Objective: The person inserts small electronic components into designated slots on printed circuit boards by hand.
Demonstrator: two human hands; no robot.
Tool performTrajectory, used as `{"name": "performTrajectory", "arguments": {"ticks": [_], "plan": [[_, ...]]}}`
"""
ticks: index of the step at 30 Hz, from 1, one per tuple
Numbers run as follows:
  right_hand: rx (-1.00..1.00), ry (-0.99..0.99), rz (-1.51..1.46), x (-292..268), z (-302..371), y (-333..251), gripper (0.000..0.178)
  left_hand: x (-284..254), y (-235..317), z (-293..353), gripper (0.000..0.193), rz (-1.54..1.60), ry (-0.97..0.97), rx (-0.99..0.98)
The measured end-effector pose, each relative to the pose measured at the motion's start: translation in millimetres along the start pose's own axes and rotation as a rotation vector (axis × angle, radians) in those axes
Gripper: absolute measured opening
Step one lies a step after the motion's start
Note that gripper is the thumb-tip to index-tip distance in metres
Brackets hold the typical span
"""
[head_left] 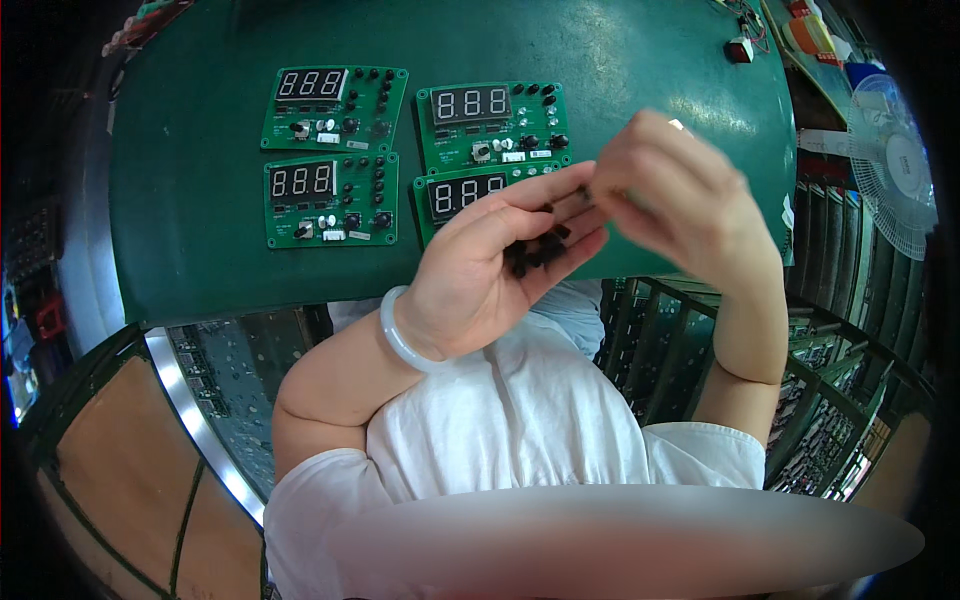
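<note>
Cradling small black parts (540,250) in left hand (468,262) with fingers cupped, unclosed; working beside right hand (668,190) (too blurred; cannot tell grip). Apparently fitted throughout left-side boards (332,205); apparently only partly on upper-right board (490,130).

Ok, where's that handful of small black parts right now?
In the head view, just right of centre, the small black parts sit in the cupped left hand, beside the right hand; that left hand partly hides the lower-right circuit board.

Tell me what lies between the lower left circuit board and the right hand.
The head view shows the lower right circuit board, partly covered, then the left hand with small black parts in its palm.
</note>
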State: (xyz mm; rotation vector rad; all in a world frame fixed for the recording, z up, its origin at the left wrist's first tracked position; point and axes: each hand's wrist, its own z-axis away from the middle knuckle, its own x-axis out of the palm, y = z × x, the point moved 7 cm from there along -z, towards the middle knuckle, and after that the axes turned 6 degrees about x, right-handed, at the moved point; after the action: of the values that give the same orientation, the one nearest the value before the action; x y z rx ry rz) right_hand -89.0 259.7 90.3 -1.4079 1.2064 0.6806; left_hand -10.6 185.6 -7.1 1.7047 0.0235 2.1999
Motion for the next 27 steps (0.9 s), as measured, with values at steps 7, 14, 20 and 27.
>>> {"name": "performTrajectory", "arguments": {"ticks": [7,14,20,27], "plan": [[0.301,0.157,-0.054,29.4,4.7,76.9,0.015,-9.7,33.9,24.8,0.055,-0.008,-0.021,0.089],[0.381,0.121,-0.135,42.9,-1.2,86.3,0.013,-45.2,49.2,56.2,0.056,-0.026,-0.066,0.143],[0.38,0.049,-0.087,42.6,-9.5,84.4,0.01,-60.9,49.8,62.5,0.056,0.092,-0.119,0.167],[0.433,0.068,-0.086,39.8,-5.0,85.8,0.008,-69.1,45.9,61.5,0.056,0.098,-0.101,0.129]]}}
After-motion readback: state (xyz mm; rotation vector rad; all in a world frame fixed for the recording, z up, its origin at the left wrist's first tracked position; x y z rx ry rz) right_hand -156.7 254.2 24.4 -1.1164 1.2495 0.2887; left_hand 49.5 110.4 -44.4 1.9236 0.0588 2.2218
